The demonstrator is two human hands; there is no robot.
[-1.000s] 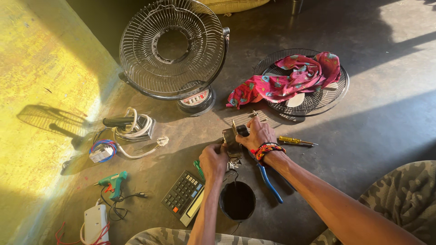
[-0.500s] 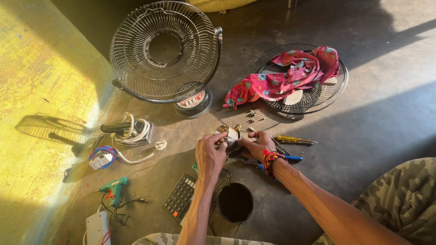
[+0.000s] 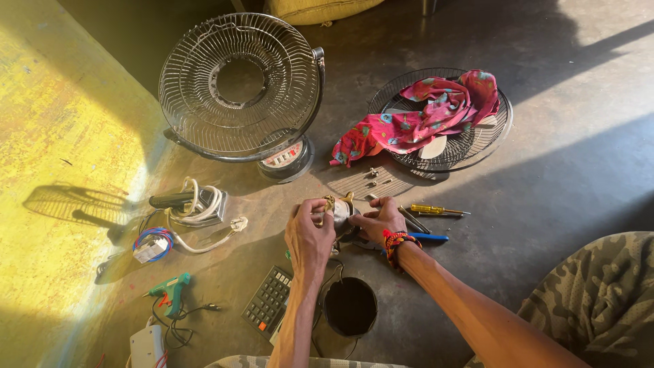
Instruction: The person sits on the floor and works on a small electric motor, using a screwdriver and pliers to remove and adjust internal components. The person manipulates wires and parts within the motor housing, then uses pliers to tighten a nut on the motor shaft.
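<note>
Head view: left hand (image 3: 308,235) and right hand (image 3: 379,221) both clamp small fan motor (image 3: 338,212) just above floor. Risk: grip slips, motor drops onto loose screws (image 3: 374,174).

Single head view, steep downward, close above floor (image 3: 558,157); no second view.

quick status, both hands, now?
Left hand: closed on the small grey metal motor.
Right hand: closed on the same motor, opposite side.
</note>
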